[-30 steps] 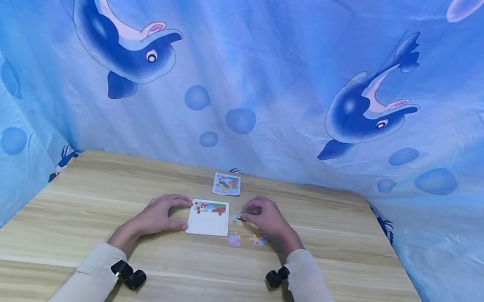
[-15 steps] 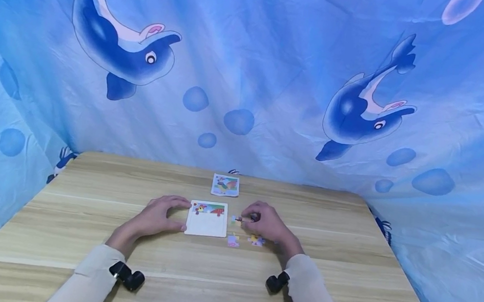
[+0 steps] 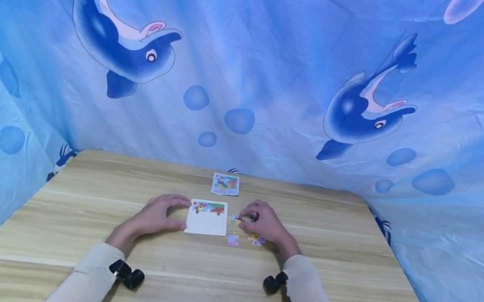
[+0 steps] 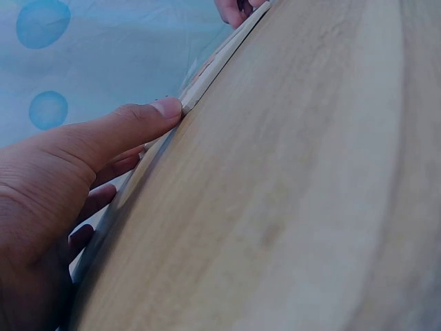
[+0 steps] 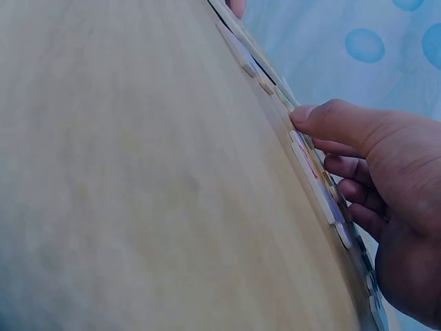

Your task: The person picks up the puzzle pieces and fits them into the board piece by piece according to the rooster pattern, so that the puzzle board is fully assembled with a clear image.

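In the head view a white puzzle tray (image 3: 206,225) lies on the table, its top row filled with a colourful picture. My left hand (image 3: 156,215) rests at its left edge, index fingertip at the far corner and thumb (image 4: 155,117) at the near corner, the fingers spread. Right of the tray, my right hand (image 3: 264,222) pinches a small puzzle piece (image 3: 235,219) between thumb and index finger, close over the table. The thumb (image 5: 320,118) shows in the right wrist view, partly hiding the pieces there. Loose puzzle pieces lie nearer me, one lilac (image 3: 233,240) and some yellow and purple (image 3: 256,239).
A square picture card (image 3: 226,184) showing a colourful bird lies behind the tray. The wood-grain table (image 3: 190,280) extends to a blue dolphin-print curtain (image 3: 251,71) at the back and sides. Several pieces line up beside the right hand in its wrist view.
My right hand has lowered slightly toward me and its thumb and index finger now close around the piece beside the tray. The left hand and tray keep their place.
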Demonstrator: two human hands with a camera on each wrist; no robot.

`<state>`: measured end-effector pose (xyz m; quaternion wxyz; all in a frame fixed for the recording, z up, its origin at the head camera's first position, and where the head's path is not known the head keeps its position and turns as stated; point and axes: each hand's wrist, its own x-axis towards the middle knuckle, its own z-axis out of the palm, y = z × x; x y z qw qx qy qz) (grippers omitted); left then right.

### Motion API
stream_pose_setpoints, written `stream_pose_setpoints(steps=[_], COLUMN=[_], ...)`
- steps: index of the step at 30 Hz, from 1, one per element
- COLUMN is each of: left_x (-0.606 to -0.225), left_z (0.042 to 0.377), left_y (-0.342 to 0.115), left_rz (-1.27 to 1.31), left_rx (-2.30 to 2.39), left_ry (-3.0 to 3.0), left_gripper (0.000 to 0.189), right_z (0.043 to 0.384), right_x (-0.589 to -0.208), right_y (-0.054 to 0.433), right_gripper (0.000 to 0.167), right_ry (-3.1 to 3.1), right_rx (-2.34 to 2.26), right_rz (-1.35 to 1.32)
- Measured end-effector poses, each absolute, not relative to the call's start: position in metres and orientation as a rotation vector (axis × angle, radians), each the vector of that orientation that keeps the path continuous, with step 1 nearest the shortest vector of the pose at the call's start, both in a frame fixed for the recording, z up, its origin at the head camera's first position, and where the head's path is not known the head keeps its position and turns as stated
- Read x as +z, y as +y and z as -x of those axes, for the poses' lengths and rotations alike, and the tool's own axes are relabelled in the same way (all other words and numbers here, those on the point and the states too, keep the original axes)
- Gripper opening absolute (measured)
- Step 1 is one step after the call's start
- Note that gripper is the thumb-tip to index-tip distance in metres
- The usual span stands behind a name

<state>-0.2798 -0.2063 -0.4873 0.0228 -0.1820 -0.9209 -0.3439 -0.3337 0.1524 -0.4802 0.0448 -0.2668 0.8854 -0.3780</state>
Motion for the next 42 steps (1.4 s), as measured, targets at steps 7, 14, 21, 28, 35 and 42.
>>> stream_pose_setpoints(steps=[7, 14, 21, 28, 35, 42], left_x=[-0.485, -0.488, -0.489, -0.488, -0.487, -0.486], left_z=[0.279, 0.279, 0.280, 0.280, 0.278, 0.277], left_y=[-0.206, -0.205, -0.205, -0.205, -0.205, -0.205], left_rz=[0.558, 0.562, 0.546, 0.569, 0.567, 0.560], left_rx=[-1.065, -1.057, -1.087, -1.068, -1.060, -1.056], left_ry=[-2.857, -2.852, -2.858, -2.848, -2.843, -2.852], left_gripper=[0.063, 0.063, 0.063, 0.062, 0.062, 0.062], right_z=[0.335, 0.335, 0.334, 0.335, 0.333, 0.333], right_x=[-0.482, -0.482, -0.482, -0.482, -0.479, -0.476], right_y=[0.151, 0.152, 0.152, 0.145, 0.129, 0.108], right_gripper=[0.016, 0.013, 0.016, 0.016, 0.016, 0.018], right_ry=[2.724, 2.757, 2.752, 2.746, 2.705, 2.678], right_rx=[-1.153, -1.142, -1.176, -1.238, -1.260, -1.254], right_rz=[0.810, 0.818, 0.789, 0.830, 0.854, 0.916])
